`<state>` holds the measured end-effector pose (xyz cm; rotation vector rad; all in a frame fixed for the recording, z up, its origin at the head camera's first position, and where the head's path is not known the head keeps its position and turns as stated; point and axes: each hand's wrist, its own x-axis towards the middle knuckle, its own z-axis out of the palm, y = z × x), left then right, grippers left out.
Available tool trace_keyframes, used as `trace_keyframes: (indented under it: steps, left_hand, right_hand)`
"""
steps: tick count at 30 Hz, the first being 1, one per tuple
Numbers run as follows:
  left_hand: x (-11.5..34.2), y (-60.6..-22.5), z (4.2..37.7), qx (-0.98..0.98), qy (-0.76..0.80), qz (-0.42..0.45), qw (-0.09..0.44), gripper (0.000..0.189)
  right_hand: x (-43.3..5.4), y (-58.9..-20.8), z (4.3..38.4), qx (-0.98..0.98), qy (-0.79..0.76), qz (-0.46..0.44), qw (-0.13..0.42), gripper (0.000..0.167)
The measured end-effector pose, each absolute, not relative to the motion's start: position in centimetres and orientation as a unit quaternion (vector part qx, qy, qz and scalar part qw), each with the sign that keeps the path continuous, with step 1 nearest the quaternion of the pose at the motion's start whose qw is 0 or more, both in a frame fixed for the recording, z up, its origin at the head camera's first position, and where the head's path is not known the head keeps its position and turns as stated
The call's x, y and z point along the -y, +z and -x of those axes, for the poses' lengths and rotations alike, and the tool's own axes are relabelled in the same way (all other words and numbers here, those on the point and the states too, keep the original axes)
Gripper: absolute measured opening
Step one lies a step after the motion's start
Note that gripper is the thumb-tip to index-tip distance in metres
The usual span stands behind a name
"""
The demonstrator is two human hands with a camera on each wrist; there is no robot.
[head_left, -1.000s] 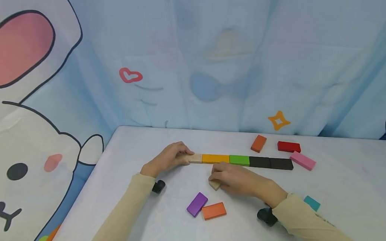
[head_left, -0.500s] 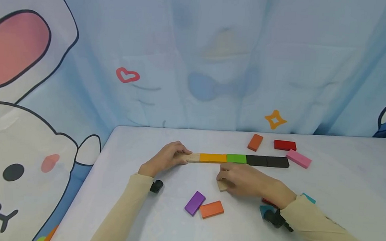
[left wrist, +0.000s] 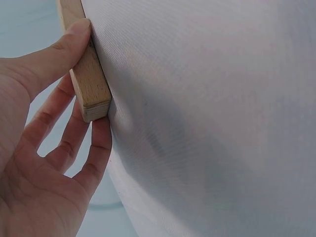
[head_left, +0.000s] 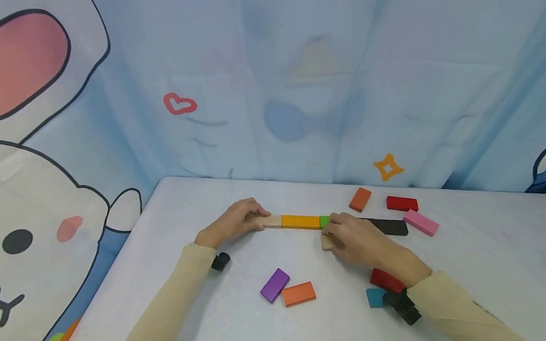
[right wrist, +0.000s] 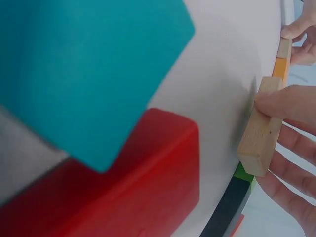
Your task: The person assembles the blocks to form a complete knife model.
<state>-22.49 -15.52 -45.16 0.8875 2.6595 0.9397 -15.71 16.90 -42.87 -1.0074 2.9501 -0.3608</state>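
Observation:
A row of blocks lies end to end across the table: a plain wooden block (head_left: 273, 221), a yellow-orange block (head_left: 300, 222), a green block (head_left: 324, 222) and black blocks (head_left: 391, 227). My left hand (head_left: 236, 223) grips the row's wooden left end; in the left wrist view, the thumb lies on this wooden block (left wrist: 92, 76) with fingers on its far side. My right hand (head_left: 368, 243) pinches a second wooden block (right wrist: 260, 136) between thumb and fingers, close to the green block and partly covering it. I cannot tell whether it touches the row.
Purple (head_left: 275, 285) and orange (head_left: 299, 294) blocks lie in front of the row. Beneath the right wrist are red (head_left: 386, 280) and teal (head_left: 375, 297) blocks. Behind the row are another orange block (head_left: 360, 200), a red one (head_left: 401, 203) and a pink one (head_left: 421, 222).
My right hand has moved right and away from me, bringing its wooden block up to the green part of the row. The left hand stays at the row's left end.

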Motion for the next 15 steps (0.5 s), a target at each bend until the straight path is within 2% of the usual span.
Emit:
trace_keyframes:
  steps: [15]
  left_hand:
    - [15.55, -45.11, 22.55, -0.896, 0.319, -0.291, 0.099, 0.031]
  right_hand:
    - [-16.82, -43.40, 16.62, -0.944, -0.128, 0.305, -0.011, 0.036]
